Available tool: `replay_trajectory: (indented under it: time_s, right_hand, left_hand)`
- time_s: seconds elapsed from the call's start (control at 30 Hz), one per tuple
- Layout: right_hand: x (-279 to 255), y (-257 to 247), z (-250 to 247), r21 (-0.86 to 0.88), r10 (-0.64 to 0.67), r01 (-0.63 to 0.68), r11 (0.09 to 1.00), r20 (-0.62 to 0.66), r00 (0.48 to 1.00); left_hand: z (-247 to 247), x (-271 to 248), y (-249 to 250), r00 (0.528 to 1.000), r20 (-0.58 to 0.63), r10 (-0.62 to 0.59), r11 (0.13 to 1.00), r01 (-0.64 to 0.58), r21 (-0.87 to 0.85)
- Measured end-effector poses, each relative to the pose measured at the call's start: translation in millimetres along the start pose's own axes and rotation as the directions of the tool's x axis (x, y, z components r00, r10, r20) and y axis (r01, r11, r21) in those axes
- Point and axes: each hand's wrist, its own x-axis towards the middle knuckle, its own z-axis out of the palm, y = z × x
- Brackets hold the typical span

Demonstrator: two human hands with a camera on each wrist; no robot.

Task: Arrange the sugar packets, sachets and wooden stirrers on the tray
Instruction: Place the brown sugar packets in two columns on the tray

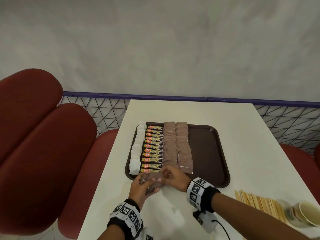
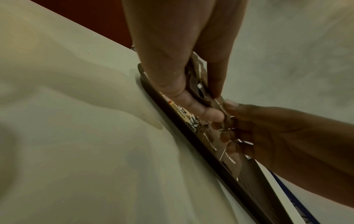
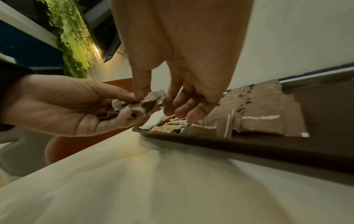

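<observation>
White surface (image 1: 173,111) beside red seats (image 1: 43,135) carries a brown tray (image 1: 207,153). At the tray's near edge, left hand (image 1: 140,186) cups a bunch of brown sugar packets (image 1: 150,177), fingers curled around them; right hand (image 1: 174,177) pinches one packet's corner. Wooden stirrers (image 1: 256,201) lie right of the tray.

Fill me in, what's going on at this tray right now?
A person is stocking the tray. The left hand holds a bunch of brown sugar packets at the tray's near edge, and the right hand pinches one out of it. Tea bags, coffee sachets and two brown sugar rows already fill the tray's left half. The stirrers lie on the table, off the tray.
</observation>
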Motion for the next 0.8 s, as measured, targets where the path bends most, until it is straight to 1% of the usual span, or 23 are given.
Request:
replay_trajectory:
  time_s: [0.07,0.17,0.27,0.33,0.37,0.43,0.5,0.57,0.67,0.73,0.8]
  right_hand:
    - [1.3,-0.3,8.7,0.017,0.004,-0.004,1.000,0.028,1.000]
    - [-0.6,-0.3,9.8,0.024,0.041,-0.042,0.999,0.004,0.999]
    - [-6.1,0.4,0.8,0.063,0.093,-0.090,0.994,-0.049,0.994]
    - [-7.6,3.9,-11.9,0.034,0.133,-0.130,0.991,-0.139,0.981]
    - [-8.3,5.6,-20.4,-0.018,0.148,-0.155,0.988,-0.207,0.967]
    - [-9.6,10.0,-40.6,-0.114,0.167,-0.220,0.969,-0.357,0.919]
    - [-10.6,18.0,-58.4,-0.127,0.183,-0.264,0.956,-0.445,0.877]
    - [-13.8,24.0,-70.1,-0.122,0.245,-0.328,0.937,-0.440,0.864]
    - [-17.6,29.2,-77.2,-0.145,0.299,-0.380,0.914,-0.392,0.870]
    - [-17.8,30.5,-77.1,-0.192,0.327,-0.400,0.896,-0.322,0.889]
    - [-17.0,32.9,-73.6,-0.239,0.372,-0.432,0.870,-0.258,0.892]
  left_hand:
    - [-0.3,-1.0,0.0,1.000,0.008,-0.003,1.000,0.003,-0.006]
    - [-2.3,-2.9,0.1,0.999,0.031,-0.016,1.000,0.016,-0.012]
    - [-6.7,-1.7,-0.3,0.998,0.040,-0.040,0.996,0.043,-0.074]
    - [-9.7,0.2,0.2,0.997,0.044,-0.060,0.991,0.065,-0.120]
    - [-10.8,1.0,0.4,0.997,0.043,-0.069,0.988,0.074,-0.133]
    - [-12.2,1.6,0.6,0.997,0.034,-0.073,0.987,0.077,-0.139]
    - [-11.6,0.9,0.7,0.998,0.019,-0.059,0.990,0.061,-0.130]
    - [-10.5,-0.3,0.7,0.999,0.005,-0.040,0.993,0.040,-0.115]
    - [-10.8,-1.7,-0.8,1.000,-0.020,-0.020,0.997,0.019,-0.081]
    - [-11.5,-2.0,-1.2,0.999,-0.035,-0.019,0.998,0.016,-0.064]
    - [-10.9,-2.0,-1.4,0.999,-0.045,-0.020,0.999,0.019,-0.040]
